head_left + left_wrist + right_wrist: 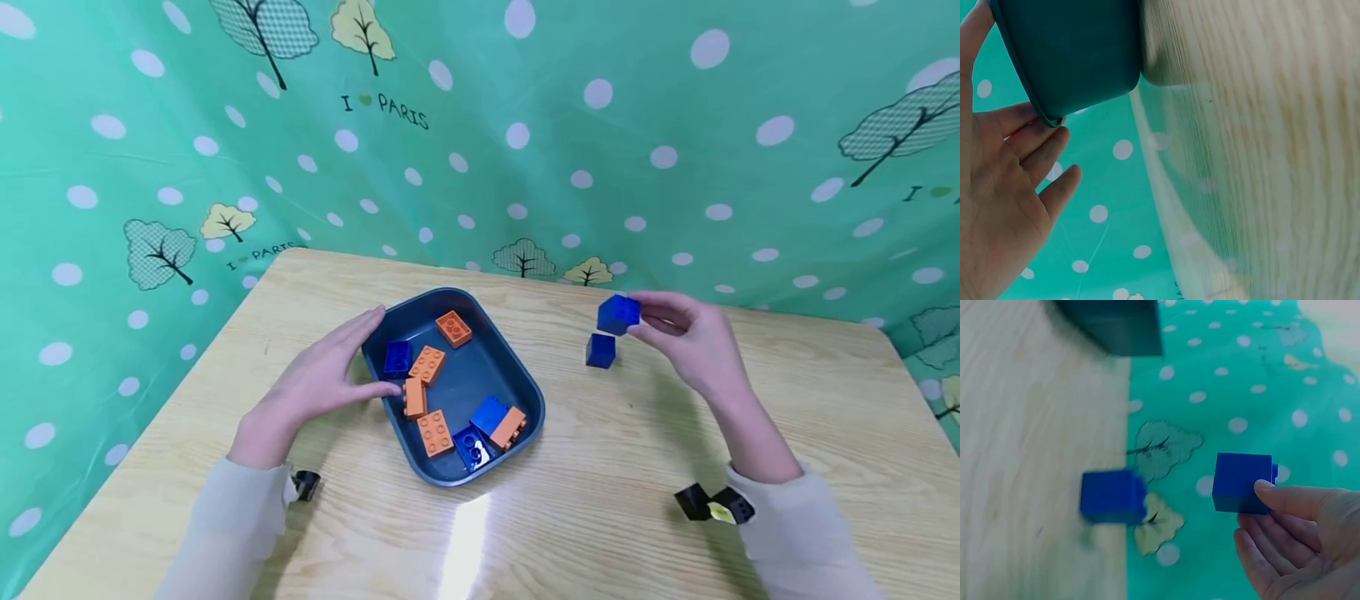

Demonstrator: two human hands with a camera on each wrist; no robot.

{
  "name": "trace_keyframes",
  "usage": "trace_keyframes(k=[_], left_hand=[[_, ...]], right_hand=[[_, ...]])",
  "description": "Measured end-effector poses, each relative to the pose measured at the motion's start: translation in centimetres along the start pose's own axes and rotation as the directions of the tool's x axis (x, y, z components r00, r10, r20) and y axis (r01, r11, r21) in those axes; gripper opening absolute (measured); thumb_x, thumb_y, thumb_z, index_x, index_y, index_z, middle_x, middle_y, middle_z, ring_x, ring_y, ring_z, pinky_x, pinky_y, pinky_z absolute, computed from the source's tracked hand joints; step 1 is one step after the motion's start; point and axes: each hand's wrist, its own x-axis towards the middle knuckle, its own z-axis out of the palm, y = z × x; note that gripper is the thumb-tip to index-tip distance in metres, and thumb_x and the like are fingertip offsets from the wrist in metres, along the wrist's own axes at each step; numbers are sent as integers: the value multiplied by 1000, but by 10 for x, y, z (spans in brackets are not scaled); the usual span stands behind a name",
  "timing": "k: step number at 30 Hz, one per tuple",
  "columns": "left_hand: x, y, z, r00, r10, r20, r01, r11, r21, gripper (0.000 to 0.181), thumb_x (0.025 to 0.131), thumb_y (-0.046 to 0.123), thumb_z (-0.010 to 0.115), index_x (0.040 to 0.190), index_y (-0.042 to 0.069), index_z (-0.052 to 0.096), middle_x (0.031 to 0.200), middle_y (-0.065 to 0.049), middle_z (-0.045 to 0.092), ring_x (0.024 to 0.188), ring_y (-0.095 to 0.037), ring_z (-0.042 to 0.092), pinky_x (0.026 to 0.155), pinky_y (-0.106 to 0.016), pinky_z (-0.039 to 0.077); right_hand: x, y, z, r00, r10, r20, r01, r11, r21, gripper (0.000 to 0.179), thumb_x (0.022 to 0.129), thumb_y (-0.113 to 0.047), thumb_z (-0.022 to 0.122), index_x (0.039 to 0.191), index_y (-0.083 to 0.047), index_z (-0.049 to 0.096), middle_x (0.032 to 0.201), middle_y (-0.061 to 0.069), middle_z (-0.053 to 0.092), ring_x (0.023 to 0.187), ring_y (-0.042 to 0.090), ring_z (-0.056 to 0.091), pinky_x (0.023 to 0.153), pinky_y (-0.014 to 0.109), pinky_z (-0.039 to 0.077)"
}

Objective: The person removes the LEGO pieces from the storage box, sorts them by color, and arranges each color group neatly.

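Beside a dark blue-grey tray (528, 372) on the table, my left hand (322, 371) rests against its left rim. The fingers lie along the upper left corner and the thumb reaches over the side. In the left wrist view the fingers (1054, 153) are nearly straight. My right hand (693, 342) pinches a blue toy building brick (618, 314) between thumb and fingertips, raised above the table. Just below it, a second blue brick (600, 351) stands on the wood. The right wrist view shows the held brick (1241, 482) apart from the standing brick (1110, 497).
Inside the tray lie several orange bricks (434, 432) and several blue bricks (397, 359), mostly along its left and front sides. The wooden table (600, 500) ends at the back against a green dotted cloth (517, 200). Wrist cameras sit at both sleeves.
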Motion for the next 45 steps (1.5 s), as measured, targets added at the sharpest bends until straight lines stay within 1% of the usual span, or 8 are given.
trace_keyframes(k=[3,8,11,19,23,28,39,45], left_hand=[[-1,1,-1,1000,-3,1,3,1000,6,112,77,71,69,161,17,18,167,-11,21,151,-39,26,119,-61,31],[0,1,-2,1000,1,0,-1,1000,7,112,78,71,69,161,17,18,167,-11,22,151,-39,26,118,-60,32],[-1,1,-1,1000,2,-3,-2,1000,4,112,78,70,70,161,17,18,167,-11,21,151,-39,26,119,-60,32],[-1,2,0,1000,-2,-7,2,1000,0,112,77,71,70,161,17,19,166,-12,23,151,-39,27,118,-61,33],[-1,3,1,1000,-10,-5,10,1000,-6,113,77,71,70,161,18,18,166,-13,23,151,-40,27,118,-61,32],[-1,2,1,1000,-19,-4,19,1000,-9,112,77,70,71,161,18,17,166,-13,23,151,-40,26,118,-62,32],[-3,6,-2,1000,-15,1,15,1000,-2,111,79,69,70,161,17,16,166,-15,23,151,-40,26,118,-62,31],[-2,7,-1,1000,-14,6,14,1000,-1,111,78,68,71,161,17,17,165,-16,24,150,-41,27,118,-62,32]], right_hand=[[1,11,-4,1000,24,-8,-24,998,-51,44,93,-15,72,134,-5,62,131,23,65,99,-11,63,81,2,51],[2,26,-7,998,59,-14,-60,993,-105,44,90,-10,73,132,-3,63,130,24,64,113,27,69,78,1,50],[4,34,-8,997,78,-10,-79,990,-118,44,90,-7,73,132,-2,63,130,25,64,117,40,65,76,0,50],[6,53,-8,994,109,25,-104,985,-139,44,91,-4,70,134,-3,61,131,27,63,117,41,65,76,4,52],[7,60,-3,993,105,56,-95,981,-169,42,90,-3,71,131,-2,63,128,27,64,116,41,66,87,23,60],[8,63,4,986,131,102,-113,980,-165,42,89,-2,71,130,-1,63,129,28,64,117,41,66,98,47,56],[9,60,7,980,128,151,-99,977,-187,46,88,-1,71,132,-1,61,133,28,61,121,44,62,103,52,52],[5,62,4,979,124,164,-96,981,-170,56,90,-6,71,142,-2,52,143,25,54,131,45,53,108,53,48]])
